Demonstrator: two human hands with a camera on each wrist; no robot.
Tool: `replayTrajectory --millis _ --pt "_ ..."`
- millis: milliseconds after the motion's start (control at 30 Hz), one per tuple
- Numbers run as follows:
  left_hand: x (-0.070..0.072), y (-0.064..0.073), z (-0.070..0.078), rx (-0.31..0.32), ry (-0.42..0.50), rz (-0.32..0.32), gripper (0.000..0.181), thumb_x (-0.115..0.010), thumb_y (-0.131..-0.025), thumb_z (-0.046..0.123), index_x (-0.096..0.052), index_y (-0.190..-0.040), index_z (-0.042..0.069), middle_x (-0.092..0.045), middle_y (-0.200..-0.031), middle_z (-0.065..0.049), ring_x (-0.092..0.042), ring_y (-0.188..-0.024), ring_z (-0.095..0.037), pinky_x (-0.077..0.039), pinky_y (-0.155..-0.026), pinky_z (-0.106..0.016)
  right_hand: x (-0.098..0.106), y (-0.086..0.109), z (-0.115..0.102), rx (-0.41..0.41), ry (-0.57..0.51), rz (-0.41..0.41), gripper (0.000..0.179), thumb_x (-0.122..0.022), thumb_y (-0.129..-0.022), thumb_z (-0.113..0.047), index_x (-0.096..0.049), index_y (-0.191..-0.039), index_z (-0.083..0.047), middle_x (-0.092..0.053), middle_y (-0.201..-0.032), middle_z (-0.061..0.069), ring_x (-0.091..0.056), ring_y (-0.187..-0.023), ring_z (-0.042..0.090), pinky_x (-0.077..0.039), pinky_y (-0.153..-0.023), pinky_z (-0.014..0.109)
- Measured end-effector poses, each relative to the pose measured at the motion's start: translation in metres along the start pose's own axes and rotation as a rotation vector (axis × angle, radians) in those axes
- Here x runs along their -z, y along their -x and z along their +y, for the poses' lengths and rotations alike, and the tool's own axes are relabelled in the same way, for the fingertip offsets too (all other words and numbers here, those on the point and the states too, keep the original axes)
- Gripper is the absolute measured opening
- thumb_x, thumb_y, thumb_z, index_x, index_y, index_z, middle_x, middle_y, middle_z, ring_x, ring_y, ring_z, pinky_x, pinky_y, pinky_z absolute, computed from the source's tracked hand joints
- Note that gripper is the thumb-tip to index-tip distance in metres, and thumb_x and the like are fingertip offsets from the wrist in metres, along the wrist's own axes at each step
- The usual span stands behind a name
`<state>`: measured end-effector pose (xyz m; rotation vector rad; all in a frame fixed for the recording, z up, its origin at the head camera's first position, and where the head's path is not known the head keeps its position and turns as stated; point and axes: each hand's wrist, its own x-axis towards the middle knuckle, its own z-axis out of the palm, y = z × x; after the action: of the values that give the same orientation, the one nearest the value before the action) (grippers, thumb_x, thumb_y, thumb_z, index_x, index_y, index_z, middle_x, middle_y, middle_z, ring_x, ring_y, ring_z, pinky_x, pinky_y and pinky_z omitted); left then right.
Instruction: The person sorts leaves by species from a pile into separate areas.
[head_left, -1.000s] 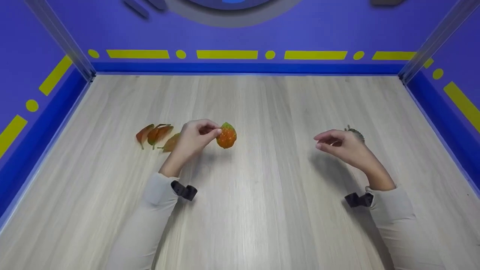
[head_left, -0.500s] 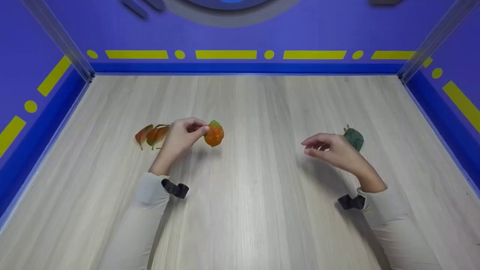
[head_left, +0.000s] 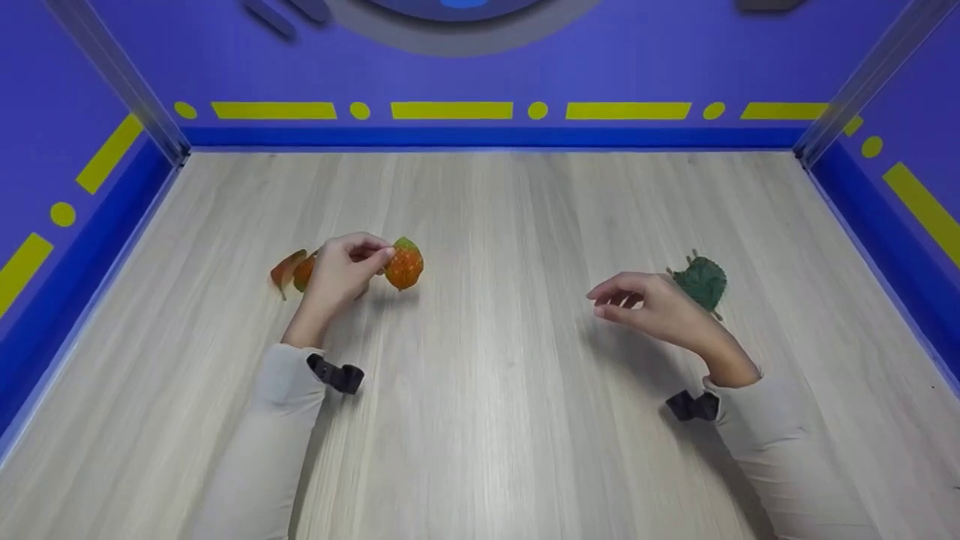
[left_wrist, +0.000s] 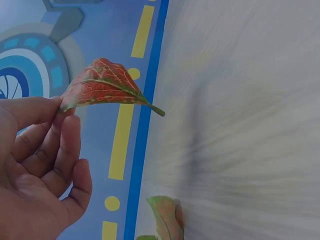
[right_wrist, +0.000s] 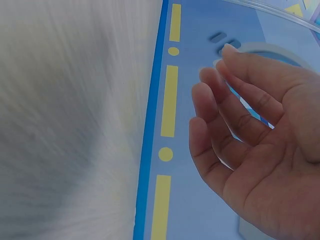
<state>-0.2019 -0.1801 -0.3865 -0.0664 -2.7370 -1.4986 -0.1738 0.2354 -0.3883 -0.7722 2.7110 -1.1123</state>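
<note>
My left hand pinches an orange-red leaf with a green tip between thumb and fingertips, held up over the table. Seen in the left wrist view, this leaf is red with pale veins, and its stem sticks out away from the fingers. Several reddish leaves lie on the table, partly hidden behind the left hand. My right hand hovers over the table with loosely bent fingers and nothing in them. Right behind it lie dark green leaves with short stems, partly covered by the hand in the head view.
The light wood-grain table is enclosed by blue panels with yellow dashes at the back and both sides. A black wrist camera sits on the left sleeve, another black camera on the right.
The left hand has moved left with the orange-red leaf, over the other reddish leaves. The right hand has shifted left and slightly nearer, uncovering more of the green leaves.
</note>
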Motion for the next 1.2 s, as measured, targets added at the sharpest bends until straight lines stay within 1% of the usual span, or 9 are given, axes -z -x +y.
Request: replayTrajectory --millis 233,333,500,667,833,967,1033,1100,1200 --pt "0.006 -0.001 -0.004 0.002 -0.022 0.026 0.024 -0.063 -0.093 0.023 -0.069 -0.103 0.003 -0.066 -0.095 -0.011 -0.056 -0.082 -0.017 -0.047 -0.072 -0.021 -0.002 0.001 -0.002 0.008 -0.001 -0.024 0.022 -0.067 -0.091 -0.018 -0.07 -0.108 -0.006 -0.071 -0.097 0.0 -0.061 -0.085 0.007 -0.049 -0.075 0.024" --pt "0.009 -0.001 -0.006 0.006 -0.035 0.028 0.024 -0.063 -0.093 0.023 -0.069 -0.102 0.002 -0.066 -0.095 -0.011 -0.055 -0.083 -0.017 -0.045 -0.072 -0.021 -0.004 0.001 -0.004 0.013 -0.005 -0.035 0.02 -0.067 -0.09 -0.015 -0.071 -0.108 -0.007 -0.071 -0.097 0.001 -0.061 -0.085 0.007 -0.049 -0.075 0.024" --pt "0.014 -0.002 -0.01 0.028 -0.077 0.033 0.025 -0.061 -0.095 0.024 -0.069 -0.103 0.002 -0.067 -0.099 -0.012 -0.054 -0.085 -0.017 -0.045 -0.072 -0.02 -0.008 0.0 -0.005 0.052 0.001 -0.045 0.019 -0.067 -0.089 -0.007 -0.071 -0.107 -0.005 -0.071 -0.095 0.003 -0.061 -0.084 0.007 -0.048 -0.074 0.023" --pt "0.02 -0.003 -0.015 0.043 -0.099 0.039 0.028 -0.059 -0.096 0.026 -0.069 -0.104 0.001 -0.066 -0.1 -0.013 -0.053 -0.087 -0.018 -0.044 -0.074 -0.021 -0.011 -0.002 -0.005 0.082 0.0 -0.059 0.02 -0.066 -0.089 -0.004 -0.07 -0.108 -0.004 -0.071 -0.094 0.003 -0.06 -0.084 0.007 -0.049 -0.075 0.023" --pt "0.028 -0.004 -0.019 0.07 -0.103 0.041 0.029 -0.058 -0.096 0.026 -0.068 -0.105 0.001 -0.063 -0.097 -0.011 -0.051 -0.085 -0.017 -0.043 -0.072 -0.021 -0.015 -0.004 -0.009 0.103 -0.005 -0.088 0.02 -0.066 -0.089 -0.005 -0.07 -0.108 -0.004 -0.071 -0.094 0.004 -0.06 -0.085 0.007 -0.049 -0.076 0.024" --pt "0.033 -0.003 -0.022 0.085 -0.134 0.044 0.03 -0.056 -0.097 0.026 -0.068 -0.106 0.0 -0.063 -0.097 -0.011 -0.051 -0.083 -0.016 -0.043 -0.068 -0.019 -0.017 -0.006 -0.011 0.104 0.001 -0.112 0.02 -0.065 -0.089 -0.005 -0.07 -0.109 -0.004 -0.071 -0.095 0.004 -0.06 -0.085 0.008 -0.049 -0.077 0.025" --pt "0.034 -0.003 -0.024 0.101 -0.151 0.047 0.03 -0.056 -0.097 0.026 -0.068 -0.107 0.001 -0.063 -0.097 -0.011 -0.051 -0.082 -0.016 -0.043 -0.068 -0.02 -0.019 -0.006 -0.011 0.107 0.009 -0.124 0.02 -0.066 -0.089 -0.005 -0.07 -0.108 -0.004 -0.071 -0.095 0.004 -0.06 -0.085 0.008 -0.049 -0.076 0.025" --pt "0.035 -0.001 -0.026 0.132 -0.152 0.048 0.03 -0.055 -0.097 0.027 -0.068 -0.108 0.002 -0.063 -0.098 -0.011 -0.051 -0.083 -0.016 -0.043 -0.068 -0.021 -0.02 -0.006 -0.011 0.113 0.014 -0.139 0.02 -0.066 -0.089 -0.006 -0.07 -0.108 -0.004 -0.071 -0.096 0.004 -0.061 -0.085 0.009 -0.049 -0.076 0.024" --pt "0.035 0.001 -0.03 0.181 -0.146 0.044 0.032 -0.054 -0.098 0.027 -0.067 -0.111 0.002 -0.062 -0.103 -0.012 -0.052 -0.088 -0.019 -0.044 -0.072 -0.023 -0.02 -0.005 -0.01 0.119 0.014 -0.168 0.02 -0.065 -0.09 -0.007 -0.07 -0.109 -0.004 -0.071 -0.097 0.005 -0.061 -0.086 0.01 -0.05 -0.077 0.026"
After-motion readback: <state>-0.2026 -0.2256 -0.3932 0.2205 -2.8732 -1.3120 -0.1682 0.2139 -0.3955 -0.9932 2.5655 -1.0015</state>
